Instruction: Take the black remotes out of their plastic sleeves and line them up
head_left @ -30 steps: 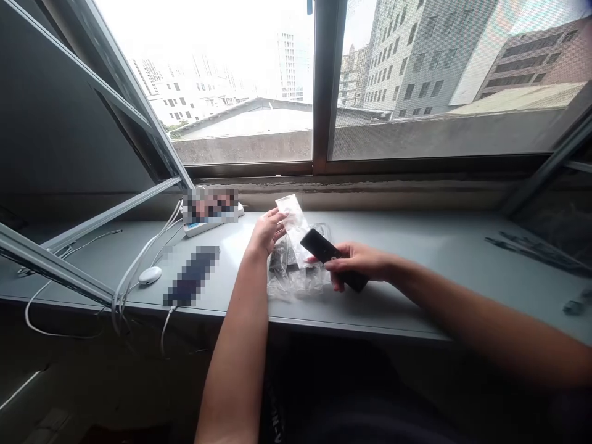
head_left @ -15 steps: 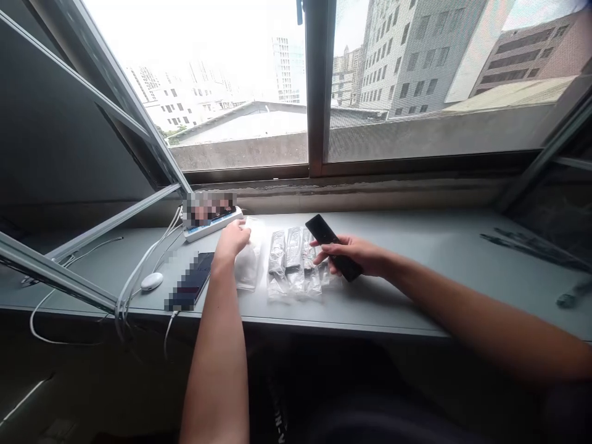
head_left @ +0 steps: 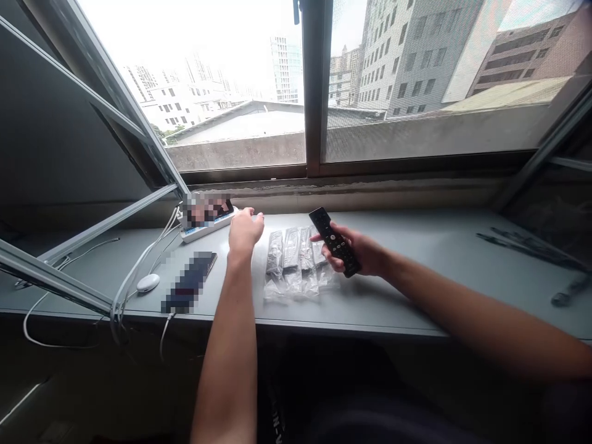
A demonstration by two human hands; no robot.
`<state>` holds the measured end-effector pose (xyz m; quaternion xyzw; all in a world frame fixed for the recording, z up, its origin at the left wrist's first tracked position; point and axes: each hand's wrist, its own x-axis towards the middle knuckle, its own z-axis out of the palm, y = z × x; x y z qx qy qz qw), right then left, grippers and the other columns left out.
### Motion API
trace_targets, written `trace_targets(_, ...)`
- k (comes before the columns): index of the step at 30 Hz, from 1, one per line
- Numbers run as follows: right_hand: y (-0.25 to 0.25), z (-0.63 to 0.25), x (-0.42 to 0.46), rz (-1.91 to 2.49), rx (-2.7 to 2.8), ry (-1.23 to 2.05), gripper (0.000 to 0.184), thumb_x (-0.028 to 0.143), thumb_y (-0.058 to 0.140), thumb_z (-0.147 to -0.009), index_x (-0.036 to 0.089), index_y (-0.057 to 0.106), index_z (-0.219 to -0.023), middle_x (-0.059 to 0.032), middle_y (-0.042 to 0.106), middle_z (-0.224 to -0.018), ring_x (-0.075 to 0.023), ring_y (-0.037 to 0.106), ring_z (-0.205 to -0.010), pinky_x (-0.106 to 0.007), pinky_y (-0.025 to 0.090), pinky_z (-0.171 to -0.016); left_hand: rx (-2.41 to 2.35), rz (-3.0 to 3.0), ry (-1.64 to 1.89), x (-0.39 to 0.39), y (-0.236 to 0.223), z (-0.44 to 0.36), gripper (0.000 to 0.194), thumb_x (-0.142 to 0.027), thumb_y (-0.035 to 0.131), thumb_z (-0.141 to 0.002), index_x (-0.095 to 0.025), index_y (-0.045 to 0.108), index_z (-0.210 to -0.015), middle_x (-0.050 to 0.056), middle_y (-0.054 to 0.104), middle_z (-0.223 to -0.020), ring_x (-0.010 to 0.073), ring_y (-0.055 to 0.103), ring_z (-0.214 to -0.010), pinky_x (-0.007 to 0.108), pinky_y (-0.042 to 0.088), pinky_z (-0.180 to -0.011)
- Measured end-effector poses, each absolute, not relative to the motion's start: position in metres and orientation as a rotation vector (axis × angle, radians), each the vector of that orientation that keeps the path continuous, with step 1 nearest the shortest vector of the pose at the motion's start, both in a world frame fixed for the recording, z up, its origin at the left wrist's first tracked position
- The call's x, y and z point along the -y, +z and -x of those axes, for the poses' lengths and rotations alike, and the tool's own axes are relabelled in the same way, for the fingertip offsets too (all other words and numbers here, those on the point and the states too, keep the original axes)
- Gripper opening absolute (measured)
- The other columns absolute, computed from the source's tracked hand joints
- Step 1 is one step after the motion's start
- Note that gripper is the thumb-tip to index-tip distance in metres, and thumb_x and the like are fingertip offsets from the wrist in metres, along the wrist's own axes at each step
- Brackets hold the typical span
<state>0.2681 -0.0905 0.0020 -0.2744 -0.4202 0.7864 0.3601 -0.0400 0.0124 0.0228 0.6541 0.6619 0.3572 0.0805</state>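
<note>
My right hand (head_left: pixel 358 248) is wrapped round a black remote control (head_left: pixel 337 242), held tilted with its buttons facing up and its top end toward the window. Beneath and to the left of it lie several remote controls in clear plastic bags (head_left: pixel 293 265), side by side in a row on the desk. My left hand (head_left: pixel 246 229) is over the desk to the left of that row, close to the right end of the white power strip (head_left: pixel 206 229). Its thumb and fingers are apart, and I see nothing between them.
A phone (head_left: pixel 194 283), partly blurred out, lies on the grey desk (head_left: pixel 416 290) with a white cable attached. Left of it are a small white round device (head_left: pixel 148 283) and white cables. A metal frame (head_left: pixel 129 117) slants across the left side. Black rods (head_left: pixel 531 246) lie at the right.
My left hand has moved right and toward the window; the clear bag beneath it no longer shows. My right hand has turned the remote control, so its buttons now show.
</note>
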Motion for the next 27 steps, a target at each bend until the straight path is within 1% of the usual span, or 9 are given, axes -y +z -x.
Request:
trace_targets(2,0.004,-0.270,0.089,0.678,1.008,2.078,0.056,0.061,0.054,-0.109,0.013,0.073,-0.131,-0.0082,0.071,-0.084,-0.0171,0.056,-0.057,-0.030,0.051,-0.053,-1.923,-1.977,1.151,-0.011,0.018,0.022,0.039,-0.040,0.061,-0.103,-0.014,0.075,-0.129,0.022,0.075,-0.136,0.0374,0.069,-0.128,0.045,0.049,-0.111)
trace_targets(4,0.006,-0.271,0.088,0.648,0.939,2.092,0.052,0.053,0.050,-0.110,0.011,0.072,-0.132,-0.0093,0.070,-0.083,-0.0184,0.056,-0.059,-0.031,0.050,-0.054,-1.873,-2.028,1.217,-0.010,0.008,0.010,0.034,-0.036,0.057,-0.105,-0.017,0.077,-0.124,0.018,0.078,-0.129,0.0342,0.072,-0.120,0.043,0.052,-0.105)
trace_targets(7,0.008,-0.271,0.087,0.607,0.847,2.076,0.046,0.043,0.049,-0.110,0.011,0.071,-0.134,-0.0085,0.067,-0.082,-0.0188,0.054,-0.061,-0.029,0.048,-0.054,-1.806,-2.135,1.215,-0.010,-0.010,0.006,0.028,-0.031,0.057,-0.104,-0.019,0.080,-0.114,0.015,0.080,-0.120,0.0321,0.072,-0.114,0.041,0.053,-0.102)
trace_targets(11,0.008,-0.268,0.088,0.592,0.794,2.063,0.046,0.042,0.050,-0.109,0.010,0.070,-0.135,-0.0081,0.065,-0.083,-0.0185,0.052,-0.063,-0.029,0.047,-0.054,-1.707,-2.170,1.250,-0.016,-0.024,0.012,0.026,-0.030,0.056,-0.104,-0.021,0.081,-0.105,0.013,0.081,-0.111,0.0294,0.073,-0.106,0.039,0.053,-0.096)
trace_targets(15,0.007,-0.264,0.090,0.564,0.739,2.071,0.042,0.036,0.050,-0.105,0.010,0.070,-0.132,-0.0089,0.064,-0.086,-0.0195,0.053,-0.065,-0.029,0.048,-0.054,-1.625,-2.197,1.254,-0.021,-0.029,0.010,0.026,-0.031,0.056,-0.104,-0.021,0.081,-0.101,0.012,0.082,-0.105,0.0291,0.072,-0.100,0.039,0.052,-0.091)
trace_targets(20,0.008,-0.260,0.091,0.558,0.660,2.070,0.038,0.031,0.051,-0.101,0.013,0.070,-0.129,-0.0082,0.064,-0.085,-0.0199,0.051,-0.065,-0.030,0.048,-0.053,-1.544,-2.253,1.160,-0.023,-0.034,0.005,0.026,-0.030,0.058,-0.103,-0.022,0.082,-0.098,0.013,0.082,-0.105,0.0301,0.073,-0.099,0.039,0.051,-0.089)
trace_targets(23,0.009,-0.258,0.092,0.553,0.663,2.057,0.036,0.030,0.050,-0.103,0.013,0.071,-0.128,-0.0085,0.064,-0.085,-0.0191,0.052,-0.065,-0.028,0.050,-0.053,-1.528,-2.248,1.174,-0.024,-0.036,0.005,0.027,-0.031,0.058,-0.103,-0.022,0.082,-0.098,0.014,0.082,-0.105,0.0308,0.073,-0.099,0.040,0.051,-0.089)
trace_targets(27,0.011,-0.255,0.094,0.548,0.670,2.035,0.033,0.031,0.046,-0.111,0.015,0.071,-0.127,-0.0083,0.067,-0.092,-0.0185,0.058,-0.071,-0.027,0.055,-0.057,-1.528,-2.249,1.172,-0.026,-0.036,0.007,0.027,-0.031,0.058,-0.103,-0.022,0.083,-0.099,0.013,0.082,-0.105,0.0307,0.073,-0.099,0.040,0.051,-0.089)
